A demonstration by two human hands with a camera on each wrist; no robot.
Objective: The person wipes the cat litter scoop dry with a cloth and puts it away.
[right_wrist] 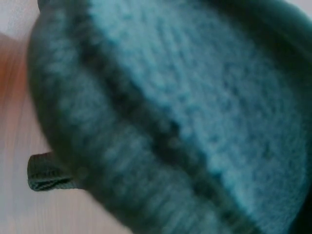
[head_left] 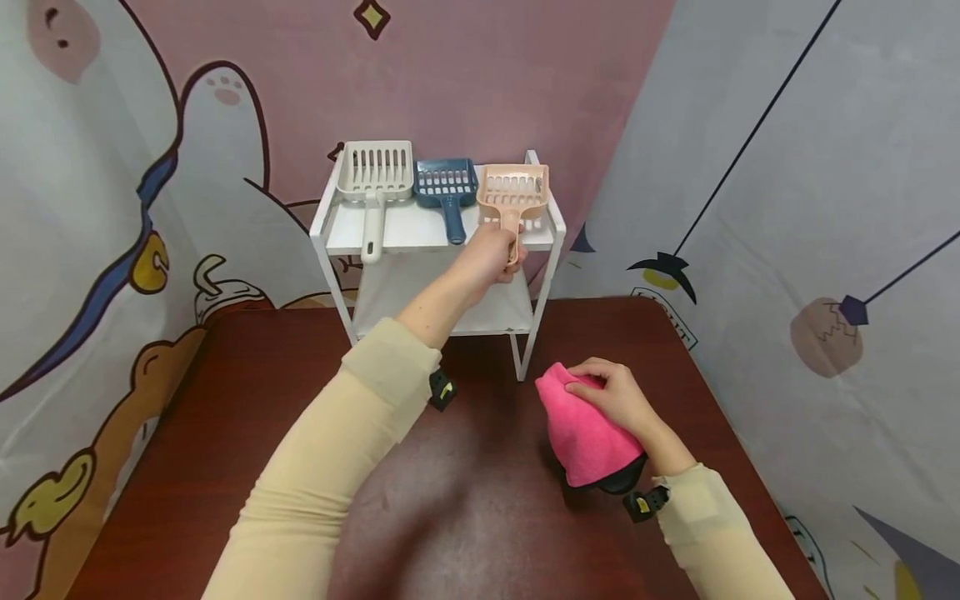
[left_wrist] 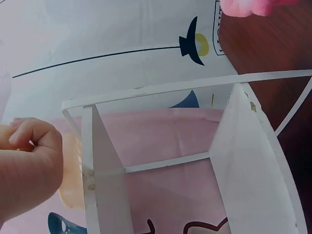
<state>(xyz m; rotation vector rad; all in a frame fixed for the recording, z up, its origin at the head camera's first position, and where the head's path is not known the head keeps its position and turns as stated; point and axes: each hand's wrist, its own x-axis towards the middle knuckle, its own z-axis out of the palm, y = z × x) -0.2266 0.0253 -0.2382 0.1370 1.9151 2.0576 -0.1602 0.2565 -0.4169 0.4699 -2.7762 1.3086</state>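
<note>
My left hand [head_left: 483,257] grips the handle of a peach litter scoop [head_left: 514,185] at the right end of a white rack's top shelf. In the left wrist view the fingers are curled round the handle, and the peach scoop head shows behind the rack's edge. Lower right in the head view, my right hand [head_left: 621,398] pinches the top of a pink soft fabric pouch [head_left: 588,437] with a dark rim, low over the table. Close up in the right wrist view are a blurred, fuzzy dark rim [right_wrist: 97,141] and a small black loop [right_wrist: 48,171]; the pouch's inside is mostly hidden.
A cream litter scoop [head_left: 375,171] and a blue litter scoop [head_left: 450,187] lie on the top shelf of the white rack [head_left: 412,237], left of the peach one. The rack stands at the back of the dark red-brown table [head_left: 465,500]. Cartoon-printed walls [head_left: 750,167] surround it.
</note>
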